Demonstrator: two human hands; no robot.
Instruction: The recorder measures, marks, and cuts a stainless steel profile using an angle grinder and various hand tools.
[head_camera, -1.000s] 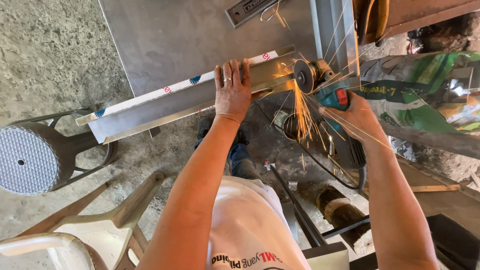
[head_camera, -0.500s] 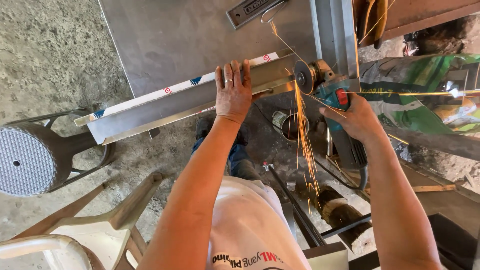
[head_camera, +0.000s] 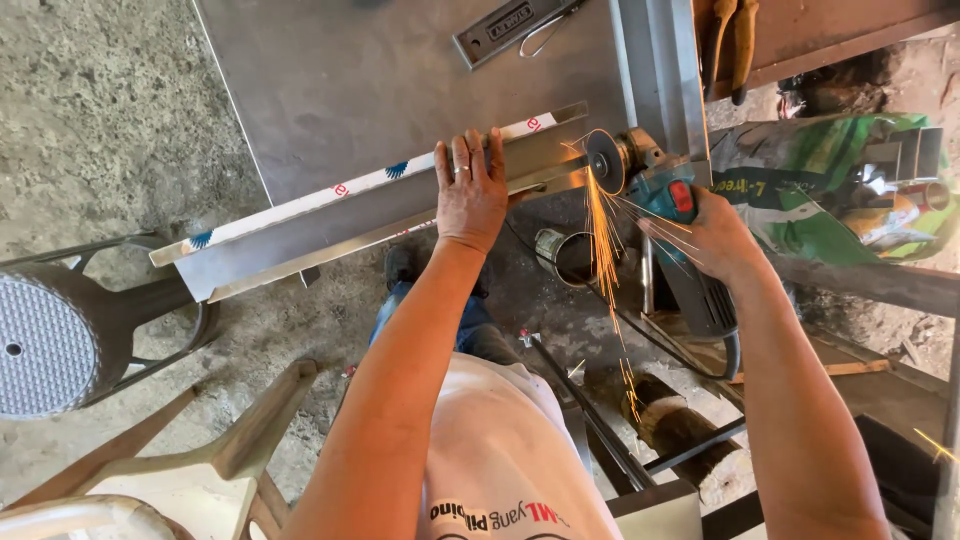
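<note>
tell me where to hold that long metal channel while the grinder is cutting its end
Press down on the metal channel from above, palm flat on its broad top face, well back from the cut end, as the left hand does. The face is wide and flat, and the sparks fall from the disc at the far right end, where the right hand grips the angle grinder.
</note>
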